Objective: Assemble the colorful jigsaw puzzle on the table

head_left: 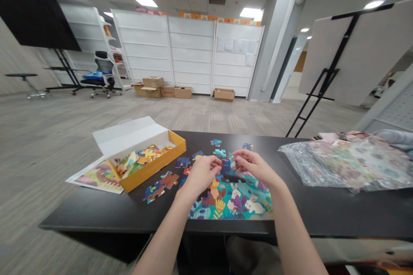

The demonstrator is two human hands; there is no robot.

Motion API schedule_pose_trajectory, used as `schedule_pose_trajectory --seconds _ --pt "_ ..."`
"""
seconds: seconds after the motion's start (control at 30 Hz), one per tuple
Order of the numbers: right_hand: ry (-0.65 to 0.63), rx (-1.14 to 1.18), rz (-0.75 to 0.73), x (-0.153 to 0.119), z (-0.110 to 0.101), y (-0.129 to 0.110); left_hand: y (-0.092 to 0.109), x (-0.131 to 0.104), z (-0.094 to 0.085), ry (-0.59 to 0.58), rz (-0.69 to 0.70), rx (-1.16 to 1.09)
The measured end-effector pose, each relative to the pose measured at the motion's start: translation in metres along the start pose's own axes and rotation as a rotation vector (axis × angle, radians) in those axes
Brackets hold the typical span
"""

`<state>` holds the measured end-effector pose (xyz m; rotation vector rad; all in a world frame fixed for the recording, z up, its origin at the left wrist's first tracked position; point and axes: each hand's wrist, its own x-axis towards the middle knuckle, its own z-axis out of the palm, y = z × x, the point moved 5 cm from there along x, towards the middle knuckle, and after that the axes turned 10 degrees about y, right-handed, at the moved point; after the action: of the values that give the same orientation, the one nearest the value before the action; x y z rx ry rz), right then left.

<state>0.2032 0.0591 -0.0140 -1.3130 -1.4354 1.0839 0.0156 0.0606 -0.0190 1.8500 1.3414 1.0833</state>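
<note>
Forearms [171, 227] foremost | puzzle [237, 203] beneath left grip [218, 166] and right grip [235, 160] | both curled; hold: cannot tell

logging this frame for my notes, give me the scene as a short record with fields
surface: black table
left hand: the left hand, fingers bent, over the upper part of the jigsaw puzzle
right hand: the right hand, fingers bent, beside the left; any piece in either hand is unclear
puzzle picture: white rabbits, yellow and purple plants
loose pieces: beyond and left of the puzzle
box: yellow puzzle box holding more pieces
right side: clear plastic packaging
background: white shelving, cardboard boxes
</note>
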Motion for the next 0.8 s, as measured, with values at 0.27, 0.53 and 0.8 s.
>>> schedule_pose_trajectory --seconds 0.27,0.53,0.8 --pt "-0.020 -0.079 0.001 -0.003 -0.007 0.006 -0.002 0.002 0.004 0.029 0.017 -0.033" --pt "-0.079 -0.197 -0.128 -0.007 -0.003 0.006 0.018 0.003 0.006 -0.017 0.087 -0.173" --pt "-0.059 -0.209 0.007 -0.008 0.001 0.016 0.010 -0.001 0.002 0.095 0.101 0.011"
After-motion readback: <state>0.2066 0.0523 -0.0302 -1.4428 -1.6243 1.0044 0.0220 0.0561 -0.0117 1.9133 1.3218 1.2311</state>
